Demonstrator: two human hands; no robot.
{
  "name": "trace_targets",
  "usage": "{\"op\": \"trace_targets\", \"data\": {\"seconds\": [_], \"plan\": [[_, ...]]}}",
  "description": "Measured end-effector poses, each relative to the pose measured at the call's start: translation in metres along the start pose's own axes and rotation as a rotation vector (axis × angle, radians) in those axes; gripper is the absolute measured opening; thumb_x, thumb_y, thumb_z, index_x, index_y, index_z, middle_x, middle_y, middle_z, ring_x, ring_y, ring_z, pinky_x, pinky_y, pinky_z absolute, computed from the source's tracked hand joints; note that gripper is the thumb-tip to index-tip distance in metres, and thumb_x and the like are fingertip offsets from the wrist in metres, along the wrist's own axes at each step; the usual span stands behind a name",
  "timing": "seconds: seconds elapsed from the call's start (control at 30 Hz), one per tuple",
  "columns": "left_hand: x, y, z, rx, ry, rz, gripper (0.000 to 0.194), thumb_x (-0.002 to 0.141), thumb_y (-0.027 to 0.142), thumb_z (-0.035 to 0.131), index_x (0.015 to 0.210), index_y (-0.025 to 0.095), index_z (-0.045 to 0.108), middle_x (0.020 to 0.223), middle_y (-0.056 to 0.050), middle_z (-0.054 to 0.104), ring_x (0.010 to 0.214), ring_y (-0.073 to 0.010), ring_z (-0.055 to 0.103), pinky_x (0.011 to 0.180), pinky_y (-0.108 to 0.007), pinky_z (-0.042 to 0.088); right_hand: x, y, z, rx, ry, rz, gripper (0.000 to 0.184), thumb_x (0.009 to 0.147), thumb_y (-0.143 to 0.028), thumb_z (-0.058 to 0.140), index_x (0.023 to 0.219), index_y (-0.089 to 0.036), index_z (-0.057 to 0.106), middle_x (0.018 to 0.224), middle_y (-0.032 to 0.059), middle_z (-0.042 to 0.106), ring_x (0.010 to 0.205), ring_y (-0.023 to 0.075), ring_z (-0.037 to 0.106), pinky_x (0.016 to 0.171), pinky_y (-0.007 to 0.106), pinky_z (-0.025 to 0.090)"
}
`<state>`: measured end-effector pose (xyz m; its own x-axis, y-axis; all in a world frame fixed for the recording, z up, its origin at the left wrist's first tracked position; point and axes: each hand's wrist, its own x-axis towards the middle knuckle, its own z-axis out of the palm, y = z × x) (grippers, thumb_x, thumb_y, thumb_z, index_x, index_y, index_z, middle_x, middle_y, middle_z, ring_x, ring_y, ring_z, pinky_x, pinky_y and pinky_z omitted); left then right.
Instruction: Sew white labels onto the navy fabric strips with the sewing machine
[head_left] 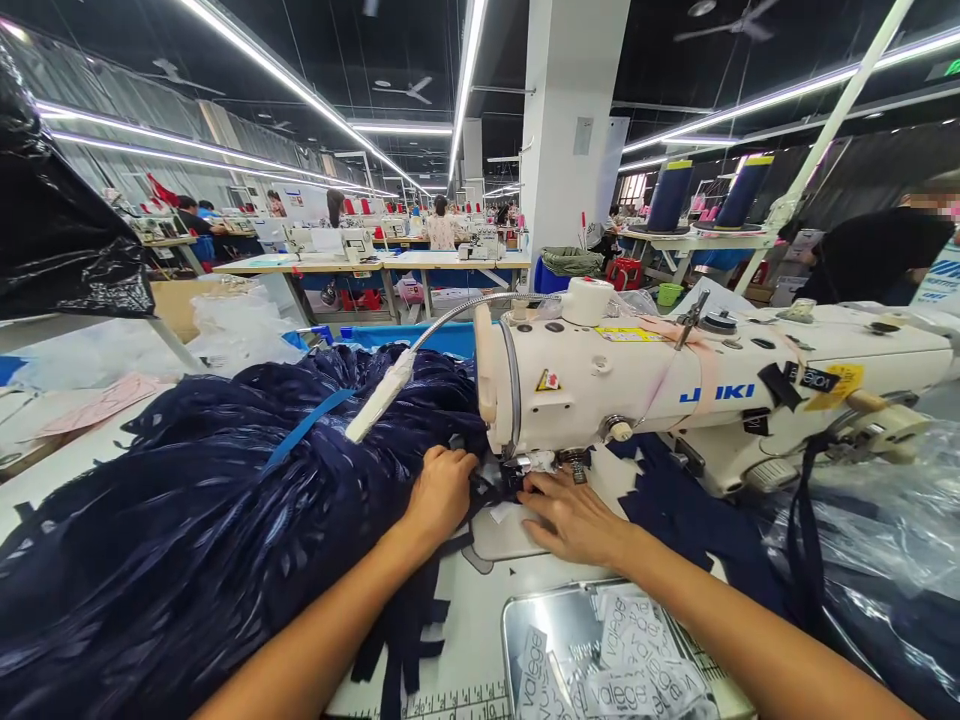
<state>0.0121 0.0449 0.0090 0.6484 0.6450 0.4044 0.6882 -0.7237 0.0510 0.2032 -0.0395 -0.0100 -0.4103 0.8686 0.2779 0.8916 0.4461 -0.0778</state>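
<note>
My left hand (444,492) is closed, its fingers pinching a narrow navy fabric strip (486,490) just left of the sewing machine's presser foot. Under the needle area, my right hand (574,517) lies low over the machine bed, its fingers stretched toward the presser foot (525,464) and its thumb apart. The fingertips touch or nearly touch dark fabric there; the exact contact is hidden. A white sewing machine (607,375) stands over both hands. Left of it spreads a large heap of navy straps (225,500), some of them hanging over my side of the table.
A metal tray (517,625) with several printed white labels (626,670) sits in front of my right forearm. A white lamp on a flexible neck (382,395) leans over the heap. Navy pieces (690,520) and clear plastic (892,510) lie to the right. Other people work farther back.
</note>
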Motion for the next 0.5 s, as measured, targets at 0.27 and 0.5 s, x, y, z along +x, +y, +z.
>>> {"op": "trace_targets", "data": {"seconds": [0.27,0.5], "plan": [[-0.020,0.017,-0.006,-0.127,0.044,0.152,0.027,0.068,0.013,0.051,0.094,0.015,0.057,0.090,-0.006,0.059,0.088,-0.0212,0.053,0.093,-0.046,0.029,0.000,0.021,0.010,0.126,0.110,-0.123,0.030,0.085,-0.015,0.040,0.106,-0.016,0.061,0.096,0.0087,0.060,0.086,0.0181,0.057,0.079,0.035,0.044],[-0.021,0.020,0.000,-0.052,-0.032,0.235,0.015,0.075,0.014,0.055,0.089,0.017,0.059,0.084,-0.004,0.058,0.083,-0.0200,0.051,0.089,-0.044,0.031,0.000,0.023,0.011,0.087,0.149,-0.184,0.030,0.085,-0.013,0.040,0.107,-0.015,0.060,0.100,0.0100,0.059,0.088,0.0175,0.057,0.079,0.032,0.046]]}}
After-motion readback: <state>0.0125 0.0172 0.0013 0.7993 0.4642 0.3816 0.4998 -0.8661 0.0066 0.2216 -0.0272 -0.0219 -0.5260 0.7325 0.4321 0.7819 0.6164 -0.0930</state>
